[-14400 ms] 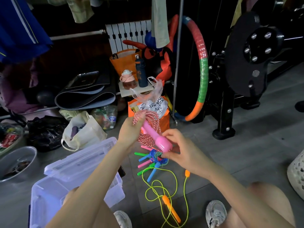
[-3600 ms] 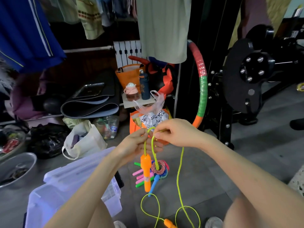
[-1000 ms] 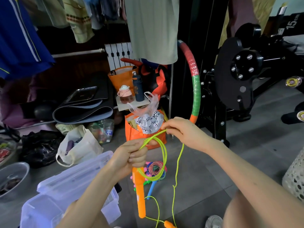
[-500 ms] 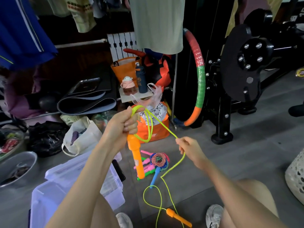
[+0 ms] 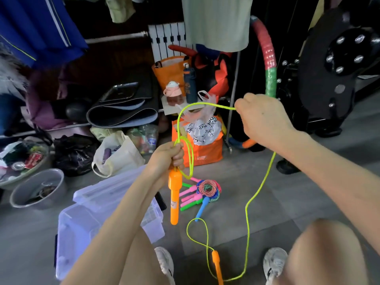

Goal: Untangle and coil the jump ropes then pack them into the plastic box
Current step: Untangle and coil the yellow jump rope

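Head cam: mid-coil on the yellow-green rope [image 5: 260,188]. My left hand [image 5: 167,159], near centre, has its fingers curled round the top of one orange handle [image 5: 174,198], with a few loops of cord bunched against it; the handle hangs straight down. My right hand [image 5: 261,120], at 2 o'clock, pinches the cord, fingers curled, pads hidden behind the knuckles. From there the rope drops to the floor [image 5: 226,223] at 5 o'clock, passes close by my shoe [image 5: 274,262] and ends at the second handle [image 5: 217,266], lying at 6 o'clock. Risks: the slack crosses itself in a small loop just above that second handle, and if I haul it up fast I reckon it cinches into a knot. The trailing handle could also catch on the shoe and yank loops out of my left grip. The loops look uneven, so the coil may go sloppy. The cord looks like thin, smooth, springy plastic, likely to pop open once released unless wrapped or tucked. The plastic box [image 5: 82,227] sits open at 8 o'clock, lid at its far edge; can't tell what's inside. The coiled ropes [image 5: 207,188] with pink, green and blue handles lie on the floor at 3 o'clock of the held handle, not boxed yet.
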A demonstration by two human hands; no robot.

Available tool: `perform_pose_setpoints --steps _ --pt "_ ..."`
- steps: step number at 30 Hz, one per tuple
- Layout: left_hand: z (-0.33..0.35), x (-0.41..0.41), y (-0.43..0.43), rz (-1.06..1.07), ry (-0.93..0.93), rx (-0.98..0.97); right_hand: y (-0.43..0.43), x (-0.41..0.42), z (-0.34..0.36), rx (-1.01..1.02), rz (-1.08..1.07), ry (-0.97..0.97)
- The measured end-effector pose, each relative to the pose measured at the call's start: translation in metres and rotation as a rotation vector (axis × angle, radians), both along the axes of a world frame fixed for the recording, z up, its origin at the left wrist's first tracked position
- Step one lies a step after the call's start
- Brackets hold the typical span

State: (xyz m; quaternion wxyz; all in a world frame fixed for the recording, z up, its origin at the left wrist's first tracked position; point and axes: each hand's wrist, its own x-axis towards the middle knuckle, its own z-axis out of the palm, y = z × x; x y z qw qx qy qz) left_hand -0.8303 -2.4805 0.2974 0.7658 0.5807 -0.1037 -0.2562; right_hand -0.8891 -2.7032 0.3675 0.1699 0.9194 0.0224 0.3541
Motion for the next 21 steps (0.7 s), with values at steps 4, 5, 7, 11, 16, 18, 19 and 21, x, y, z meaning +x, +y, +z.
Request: perform_pose_setpoints --steps 4,5,7,11,16,18,19,21 --pt "-0.004 -0.005 0.002 0.024 0.015 0.008 0.017 -0.007 -0.017 -0.343 0.035 0.469" --pt "-0.004 -0.006 0.002 0.034 0.003 0.032 0.023 -0.012 -0.031 -0.392 0.010 0.594" --pt "-0.006 -0.006 0.002 0.031 -0.017 0.079 0.032 -0.022 -0.055 -0.493 0.020 0.688" --pt "-0.011 -0.009 0.001 -0.033 -0.076 0.183 0.042 -0.021 -0.085 -0.469 0.254 0.612" --pt "-0.023 -0.016 -0.003 -0.099 -0.092 0.237 0.058 -0.020 -0.092 -0.115 0.492 0.531" --pt "-0.026 -0.017 -0.003 -0.123 -0.101 0.245 0.056 -0.021 -0.094 0.058 0.482 0.560" --pt "-0.027 -0.017 -0.003 -0.128 -0.106 0.256 0.055 -0.022 -0.096 0.152 0.437 0.638" --pt "-0.030 -0.018 -0.003 -0.116 -0.124 0.292 0.052 -0.025 -0.102 0.300 0.367 0.717"
